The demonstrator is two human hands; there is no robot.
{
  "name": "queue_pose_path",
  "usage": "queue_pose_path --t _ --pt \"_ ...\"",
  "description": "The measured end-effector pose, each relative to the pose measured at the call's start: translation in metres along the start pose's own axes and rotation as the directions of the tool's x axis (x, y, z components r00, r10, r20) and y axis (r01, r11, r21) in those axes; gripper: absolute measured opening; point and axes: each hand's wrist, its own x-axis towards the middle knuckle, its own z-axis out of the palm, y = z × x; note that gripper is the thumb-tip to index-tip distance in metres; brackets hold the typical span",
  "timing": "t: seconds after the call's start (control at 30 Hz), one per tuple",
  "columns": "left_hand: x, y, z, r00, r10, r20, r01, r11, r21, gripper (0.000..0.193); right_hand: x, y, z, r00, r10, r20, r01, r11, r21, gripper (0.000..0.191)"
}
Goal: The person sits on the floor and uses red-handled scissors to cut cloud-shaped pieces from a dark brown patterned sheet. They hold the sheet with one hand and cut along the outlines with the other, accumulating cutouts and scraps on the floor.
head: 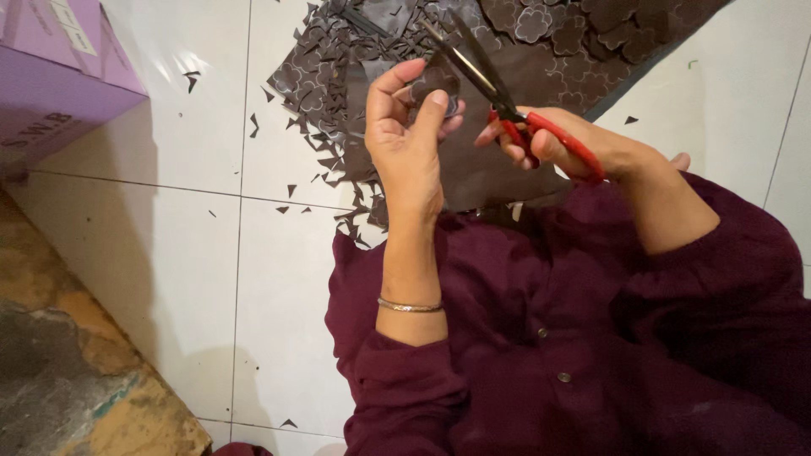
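White tiled floor (169, 253) underneath, strewn with small dark offcuts (325, 160) toward its top edge, beside a large dark sheet (591, 34) printed with pale flower outlines. Purple box (59, 67) at the floor's top-left corner; worn brown surface (76, 371) at the bottom-left. Left hand (410, 139) raised above the scraps, thumb and fingers (397, 80) curled close and pinching a small dark cut-out piece (435, 80), held upright between thumb tip and fingertips. Thin metal bangle (410, 306) on that wrist. Right hand (557, 139) just beside, fingers threaded through and gripping the red handles of scissors (481, 72). Blades slightly parted, angled toward the top-left, meeting the right edge of the pinched piece. Maroon sleeves (718, 279) below.
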Motion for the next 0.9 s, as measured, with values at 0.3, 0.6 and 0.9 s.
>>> queue_pose_path --t 0.3,0.6,0.9 --pt "-0.0025 -0.0027 0.0008 0.998 0.028 0.059 -0.029 0.999 0.023 0.036 0.0027 -0.0012 0.0054 1.0 0.005 0.023 -0.006 1.0 0.014 0.11" --pt "-0.0009 -0.0023 0.0006 0.999 0.013 0.03 -0.014 0.999 0.044 0.04 0.0051 0.0011 0.0056 0.999 -0.019 0.027 0.017 0.999 0.051 0.111" --pt "0.0001 -0.0013 0.0027 0.999 0.04 -0.019 -0.039 0.998 0.049 0.043 0.001 0.0017 0.0037 0.998 0.06 0.028 -0.063 0.995 0.083 0.106"
